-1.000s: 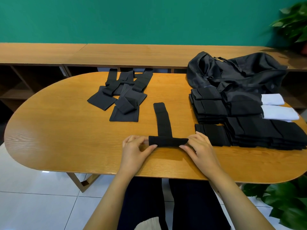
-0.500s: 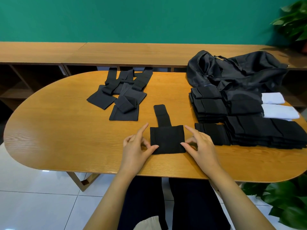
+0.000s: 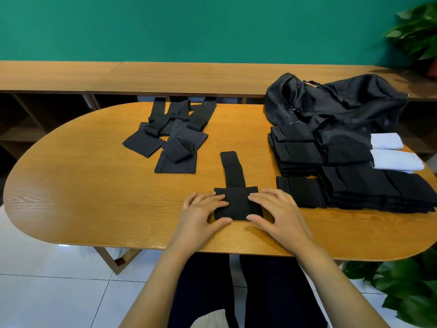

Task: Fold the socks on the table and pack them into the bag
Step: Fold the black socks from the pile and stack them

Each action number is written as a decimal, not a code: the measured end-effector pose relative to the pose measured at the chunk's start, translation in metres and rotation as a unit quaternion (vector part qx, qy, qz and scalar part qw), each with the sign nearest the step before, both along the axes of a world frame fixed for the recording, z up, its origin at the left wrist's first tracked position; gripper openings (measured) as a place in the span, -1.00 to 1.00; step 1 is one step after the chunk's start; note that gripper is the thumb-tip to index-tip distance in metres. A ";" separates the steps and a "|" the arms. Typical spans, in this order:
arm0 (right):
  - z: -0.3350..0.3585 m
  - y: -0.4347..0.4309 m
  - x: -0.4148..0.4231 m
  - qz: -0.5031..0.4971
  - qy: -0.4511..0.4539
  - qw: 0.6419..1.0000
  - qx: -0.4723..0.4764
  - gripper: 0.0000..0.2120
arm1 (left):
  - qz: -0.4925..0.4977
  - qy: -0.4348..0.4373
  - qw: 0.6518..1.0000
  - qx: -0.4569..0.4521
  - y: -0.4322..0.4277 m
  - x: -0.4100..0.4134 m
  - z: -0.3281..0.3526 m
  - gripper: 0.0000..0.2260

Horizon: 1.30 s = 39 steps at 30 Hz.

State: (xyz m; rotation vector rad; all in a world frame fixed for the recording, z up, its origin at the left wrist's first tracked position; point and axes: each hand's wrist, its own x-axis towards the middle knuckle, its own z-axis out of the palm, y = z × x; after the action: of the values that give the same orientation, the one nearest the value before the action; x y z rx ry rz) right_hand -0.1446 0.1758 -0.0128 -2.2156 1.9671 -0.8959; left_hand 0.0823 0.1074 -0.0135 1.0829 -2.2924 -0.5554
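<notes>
– Where's the sock you're working on?
– The black knitted sock (image 3: 237, 204) lies right in front of me, near the front edge of the oval honey-coloured wooden table (image 3: 82, 185). Its near end is doubled into a thick square. The other end sticks out away from me as a narrow strip. My left hand (image 3: 203, 214) and right hand (image 3: 276, 209) lie flat on either side of that square, fingers straight and pressing down, thumbs along its near edge. Neither pinches anything.
– How much is done, then?
– Well over half, I'd judge. To my right sit low stacks of folded black socks (image 3: 376, 188), with one folded black sock (image 3: 300, 191) alone just beside them and two folded white pieces (image 3: 399, 160) behind, socks too I'd guess. Left to fold are this one's strip and the loose heap of flat black socks (image 3: 175, 133) at the far side, left of centre. The packing looks not yet begun: the crumpled black fabric bag (image 3: 335, 100) slumps behind the stacks, though I can't see inside it.
– And the room?
– A long wooden shelf unit (image 3: 165, 76) runs along a green wall (image 3: 189, 27). There are white floor tiles (image 3: 47, 292) below, a leafy green plant (image 3: 416, 31) in the far right corner and a second leafy plant (image 3: 402, 287) low at my right
</notes>
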 end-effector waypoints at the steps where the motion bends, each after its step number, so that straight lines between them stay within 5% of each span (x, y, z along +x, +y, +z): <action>1: 0.000 0.000 0.000 0.009 0.009 1.000 -0.003 -0.33 | 0.001 0.000 1.000 -0.006 0.000 0.000 -0.001 -0.57; 12: 0.000 0.001 0.000 0.010 0.004 0.998 -0.069 -0.66 | 0.018 0.049 0.999 -0.009 0.002 0.001 -0.002 -0.41; 20: 0.004 0.003 0.001 0.011 -0.033 0.995 -0.095 -0.69 | 0.008 0.067 0.997 -0.028 -0.002 0.002 -0.002 -0.74; 26: 0.006 0.005 0.002 0.004 -0.031 0.996 -0.078 -0.54 | 0.042 0.089 0.995 -0.025 -0.002 0.002 -0.001 -0.77; 33: 0.004 0.002 -0.001 -0.019 -0.036 0.995 -0.088 -0.77 | 0.060 0.127 0.990 -0.021 -0.003 0.002 -0.006 -0.60; 39: -0.002 0.001 -0.003 -0.050 -0.075 0.994 -0.064 -0.74 | 0.061 0.146 0.987 -0.034 -0.001 0.002 -0.001 -0.64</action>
State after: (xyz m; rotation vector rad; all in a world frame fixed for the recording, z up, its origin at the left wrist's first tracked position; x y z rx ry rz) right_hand -0.1476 0.1771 -0.0153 -2.0562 2.0190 -1.1950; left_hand 0.0844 0.1067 -0.0145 1.0279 -1.9639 -0.5447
